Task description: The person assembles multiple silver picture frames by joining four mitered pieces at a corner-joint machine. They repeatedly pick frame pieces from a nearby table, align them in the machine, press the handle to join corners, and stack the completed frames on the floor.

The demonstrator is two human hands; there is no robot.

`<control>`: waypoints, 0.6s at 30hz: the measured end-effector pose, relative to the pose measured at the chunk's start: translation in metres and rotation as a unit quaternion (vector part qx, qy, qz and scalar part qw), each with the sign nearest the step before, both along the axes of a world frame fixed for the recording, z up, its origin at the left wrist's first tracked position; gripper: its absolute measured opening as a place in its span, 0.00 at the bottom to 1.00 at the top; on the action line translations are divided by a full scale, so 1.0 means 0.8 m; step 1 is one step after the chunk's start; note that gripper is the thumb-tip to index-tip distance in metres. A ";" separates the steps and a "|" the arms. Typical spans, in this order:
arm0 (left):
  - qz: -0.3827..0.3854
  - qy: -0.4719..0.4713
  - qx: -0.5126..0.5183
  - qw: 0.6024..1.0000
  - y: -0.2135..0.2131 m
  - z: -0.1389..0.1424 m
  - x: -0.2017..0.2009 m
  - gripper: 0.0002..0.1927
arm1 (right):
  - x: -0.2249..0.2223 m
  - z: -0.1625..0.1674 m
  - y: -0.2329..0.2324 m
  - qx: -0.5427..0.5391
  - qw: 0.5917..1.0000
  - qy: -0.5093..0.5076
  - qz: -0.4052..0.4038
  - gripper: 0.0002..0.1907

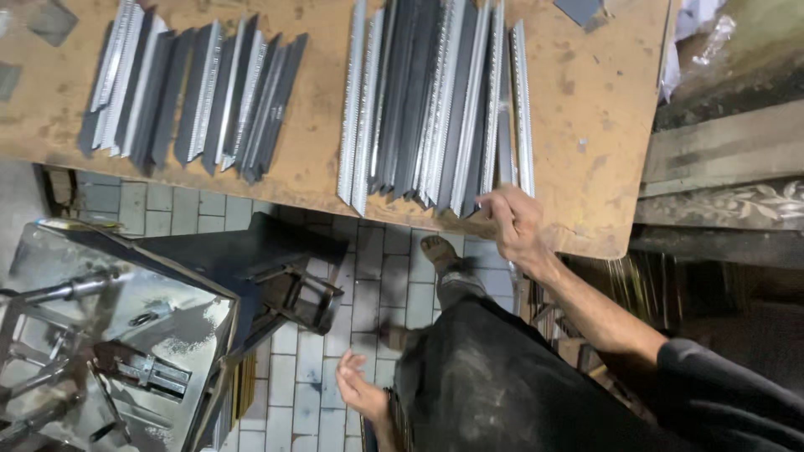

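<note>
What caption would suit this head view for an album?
Right hand touches long silver-and-dark moulding strips on a worn wooden table; left hand hangs open above the tiled floor.

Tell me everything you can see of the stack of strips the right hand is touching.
The larger stack of moulding strips lies on the worn wooden tabletop: long, narrow pieces, silver-patterned and dark grey, packed side by side and fanned slightly, near ends overhanging the table's edge. The right hand fingers the ends at its right side.

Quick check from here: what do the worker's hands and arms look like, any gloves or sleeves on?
No gloves: both hands are bare. The right hand has a bare forearm, with a dark sleeve starting near the elbow. The left hand shows only to the wrist; no sleeve is visible there. No watch, rings or markings can be made out.
</note>
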State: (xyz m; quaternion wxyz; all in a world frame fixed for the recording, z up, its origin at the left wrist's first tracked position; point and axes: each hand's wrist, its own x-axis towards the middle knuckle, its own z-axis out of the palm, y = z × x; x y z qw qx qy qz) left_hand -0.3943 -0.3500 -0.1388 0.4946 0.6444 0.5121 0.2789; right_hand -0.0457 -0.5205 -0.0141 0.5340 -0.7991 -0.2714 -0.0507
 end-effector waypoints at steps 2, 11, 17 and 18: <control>-0.042 0.025 0.013 0.999 0.006 0.019 0.015 0.21 | 0.016 0.011 0.004 -0.050 0.996 -0.040 -0.061 0.10; -0.020 0.030 0.010 0.999 0.078 0.026 0.035 0.21 | 0.035 0.026 -0.012 -0.276 0.942 -0.014 -0.189 0.28; -0.070 0.006 0.021 0.997 0.157 0.026 0.036 0.20 | 0.049 0.035 0.007 -0.302 0.918 0.077 -0.247 0.30; -0.078 -0.003 0.025 0.997 0.171 0.025 0.039 0.20 | 0.053 0.035 0.008 -0.291 0.919 0.077 -0.256 0.31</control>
